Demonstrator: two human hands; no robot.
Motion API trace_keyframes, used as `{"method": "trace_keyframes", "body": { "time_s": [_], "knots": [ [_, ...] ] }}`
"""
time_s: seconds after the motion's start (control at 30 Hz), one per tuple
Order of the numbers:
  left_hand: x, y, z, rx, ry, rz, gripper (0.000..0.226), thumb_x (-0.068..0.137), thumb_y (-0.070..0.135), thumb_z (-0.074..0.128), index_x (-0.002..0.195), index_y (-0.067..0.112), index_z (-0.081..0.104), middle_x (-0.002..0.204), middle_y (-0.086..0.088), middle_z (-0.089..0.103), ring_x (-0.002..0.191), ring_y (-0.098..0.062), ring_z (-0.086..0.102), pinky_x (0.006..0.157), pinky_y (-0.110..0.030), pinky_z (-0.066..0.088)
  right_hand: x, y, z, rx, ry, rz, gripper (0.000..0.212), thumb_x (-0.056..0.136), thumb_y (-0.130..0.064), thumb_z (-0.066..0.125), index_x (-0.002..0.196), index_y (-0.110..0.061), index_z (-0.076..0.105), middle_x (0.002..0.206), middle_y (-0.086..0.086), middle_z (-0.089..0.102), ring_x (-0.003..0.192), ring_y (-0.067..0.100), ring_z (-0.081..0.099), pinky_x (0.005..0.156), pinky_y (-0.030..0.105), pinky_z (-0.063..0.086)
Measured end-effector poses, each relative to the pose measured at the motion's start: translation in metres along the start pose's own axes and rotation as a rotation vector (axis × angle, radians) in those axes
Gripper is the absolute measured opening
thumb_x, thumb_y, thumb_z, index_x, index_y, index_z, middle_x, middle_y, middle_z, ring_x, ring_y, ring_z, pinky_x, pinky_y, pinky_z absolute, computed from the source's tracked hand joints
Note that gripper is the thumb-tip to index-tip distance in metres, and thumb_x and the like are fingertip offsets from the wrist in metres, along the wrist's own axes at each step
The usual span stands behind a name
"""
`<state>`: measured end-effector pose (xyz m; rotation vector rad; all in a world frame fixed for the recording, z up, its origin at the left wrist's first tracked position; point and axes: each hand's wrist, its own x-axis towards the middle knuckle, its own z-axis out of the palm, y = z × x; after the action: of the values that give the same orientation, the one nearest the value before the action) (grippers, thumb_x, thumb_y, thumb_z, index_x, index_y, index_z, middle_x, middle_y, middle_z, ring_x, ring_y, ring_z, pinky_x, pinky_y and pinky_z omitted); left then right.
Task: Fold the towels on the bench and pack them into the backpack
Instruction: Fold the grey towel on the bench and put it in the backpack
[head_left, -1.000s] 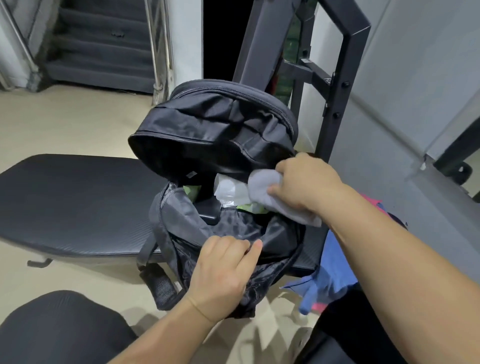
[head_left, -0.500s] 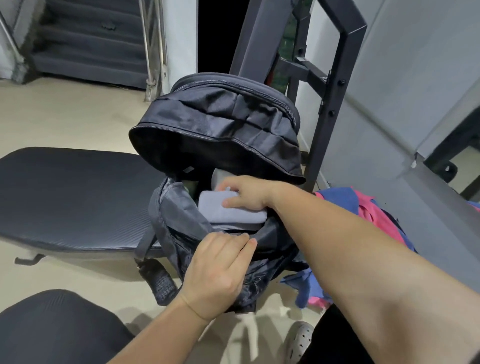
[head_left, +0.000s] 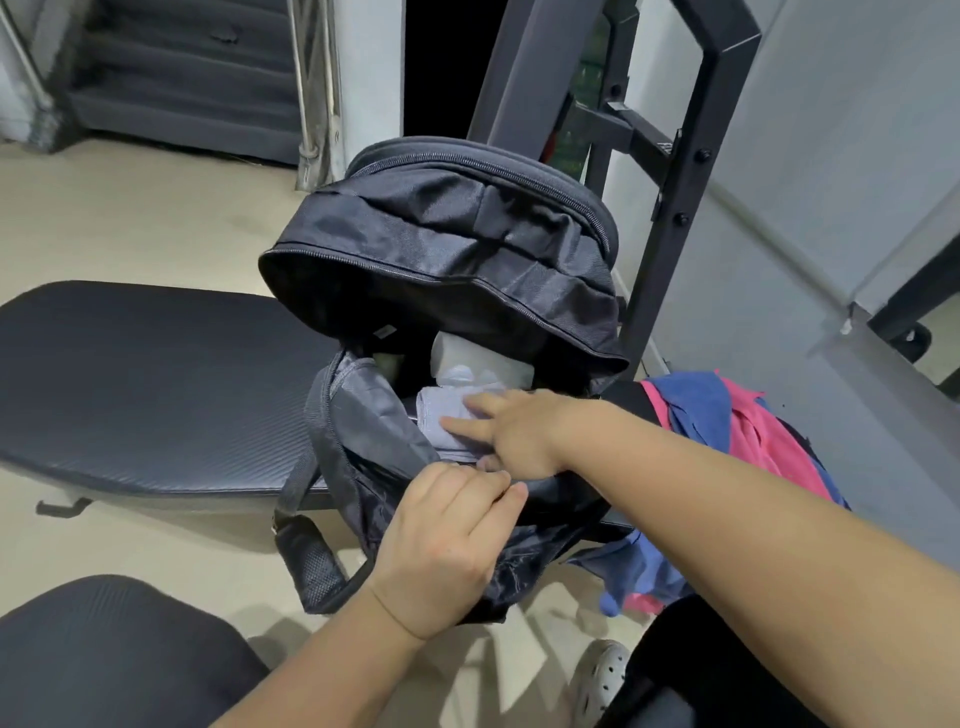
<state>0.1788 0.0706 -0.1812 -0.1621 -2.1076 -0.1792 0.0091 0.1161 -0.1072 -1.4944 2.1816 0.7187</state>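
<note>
A black backpack (head_left: 457, 244) stands open on the black padded bench (head_left: 156, 389), its flap thrown back. Inside lies a folded grey towel (head_left: 439, 423) with a white folded item (head_left: 478, 364) behind it. My right hand (head_left: 511, 434) lies on the grey towel with fingers stretched out flat, pressing it down in the opening. My left hand (head_left: 441, 545) grips the front rim of the backpack and holds it open. A heap of blue and pink towels (head_left: 748, 431) lies on the bench to the right of the backpack, behind my right forearm.
A black steel rack frame (head_left: 696, 171) rises right behind the backpack. Grey steps (head_left: 187, 78) lie at the far left beyond the beige floor. My knees in dark trousers and a white clog (head_left: 605, 675) fill the bottom edge.
My right hand carried the folded grey towel from the rim down into the backpack, then let go and now lies flat on it. My left hand kept its grip on the rim.
</note>
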Motion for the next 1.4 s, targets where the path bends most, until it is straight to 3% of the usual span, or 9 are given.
{"method": "trace_keyframes", "body": {
  "time_s": [0.13,0.3,0.5,0.63,0.73,0.83,0.97,1.13,1.4],
  "knots": [
    [-0.004,-0.002,-0.001,0.016,-0.039,0.028,0.02,0.091,0.002,0.06,0.099,0.003,0.078,0.097,-0.013,0.073,0.083,-0.03,0.06,0.071,-0.041,0.048,0.015,-0.006,0.008,0.005,-0.197,0.066,0.07,0.109,-0.036,0.033,0.153,-0.049,-0.019,0.163,-0.008,-0.031,0.154,0.028,-0.017,0.123,0.057,0.007],
    [-0.004,-0.004,-0.002,0.005,-0.052,0.033,0.019,0.09,0.0,0.061,0.102,0.001,0.077,0.098,-0.015,0.072,0.081,-0.033,0.063,0.069,-0.041,0.047,0.002,-0.006,0.0,0.07,-0.108,0.045,0.062,0.109,-0.037,0.029,0.157,-0.046,-0.011,0.167,-0.006,-0.019,0.156,0.027,-0.006,0.123,0.053,0.012],
    [-0.001,-0.007,-0.002,0.006,-0.06,0.017,0.02,0.09,0.001,0.064,0.108,0.002,0.073,0.1,-0.014,0.072,0.079,-0.033,0.064,0.069,-0.042,0.046,-0.058,-0.001,0.031,0.384,0.809,-0.053,0.045,0.104,-0.041,0.039,0.143,-0.027,0.055,0.137,0.0,0.062,0.126,0.023,0.055,0.104,0.044,0.043],
    [0.008,-0.011,-0.002,0.022,-0.05,0.015,0.023,0.087,-0.001,0.065,0.109,0.001,0.071,0.101,-0.014,0.072,0.078,-0.034,0.063,0.068,-0.042,0.044,-0.069,0.021,0.068,0.702,1.382,0.229,0.038,0.095,-0.033,0.059,0.129,-0.017,0.061,0.124,0.0,0.061,0.117,0.02,0.053,0.1,0.039,0.041],
    [0.008,-0.01,-0.001,0.024,-0.045,0.017,0.028,0.087,-0.001,0.064,0.114,0.005,0.063,0.101,-0.014,0.072,0.079,-0.034,0.064,0.068,-0.043,0.043,-0.053,0.042,0.069,1.506,1.133,0.375,0.07,0.096,-0.059,0.051,0.157,-0.034,0.027,0.16,-0.009,0.032,0.144,0.009,0.031,0.12,0.033,0.023],
    [0.011,-0.011,-0.003,0.035,-0.037,0.015,0.026,0.088,-0.001,0.062,0.113,0.005,0.063,0.101,-0.013,0.072,0.079,-0.035,0.064,0.069,-0.045,0.044,-0.019,0.058,0.068,1.973,0.747,0.209,0.087,0.07,-0.096,0.046,0.148,-0.061,0.028,0.161,-0.018,0.033,0.147,0.012,0.034,0.122,0.049,0.025],
    [0.021,-0.023,-0.017,0.107,0.011,-0.097,0.021,0.087,-0.004,0.057,0.098,0.002,0.075,0.096,-0.01,0.072,0.083,-0.034,0.062,0.076,-0.044,0.045,0.008,0.05,0.049,1.96,0.608,0.113,0.095,0.059,-0.102,0.049,0.145,-0.065,0.031,0.158,-0.015,0.04,0.145,0.016,0.039,0.12,0.052,0.027],
    [0.034,-0.048,-0.046,0.238,-0.127,-0.336,0.029,0.073,-0.008,0.056,0.09,0.009,0.072,0.092,-0.001,0.067,0.088,-0.032,0.06,0.083,-0.037,0.036,0.026,0.016,0.009,1.91,0.646,0.016,0.08,0.07,-0.094,0.046,0.141,-0.075,0.013,0.164,-0.027,0.012,0.151,0.012,0.02,0.123,0.058,0.017],
    [0.042,-0.09,-0.082,0.335,-0.507,-0.533,0.046,0.089,0.031,0.047,0.131,0.017,0.057,0.115,0.0,0.06,0.109,-0.028,0.052,0.089,-0.046,0.047,0.094,-0.039,-0.049,1.857,0.677,-0.085,0.074,0.081,-0.079,0.051,0.144,-0.071,0.013,0.159,-0.024,0.03,0.146,0.013,0.033,0.119,0.049,0.032]
  ]
}}
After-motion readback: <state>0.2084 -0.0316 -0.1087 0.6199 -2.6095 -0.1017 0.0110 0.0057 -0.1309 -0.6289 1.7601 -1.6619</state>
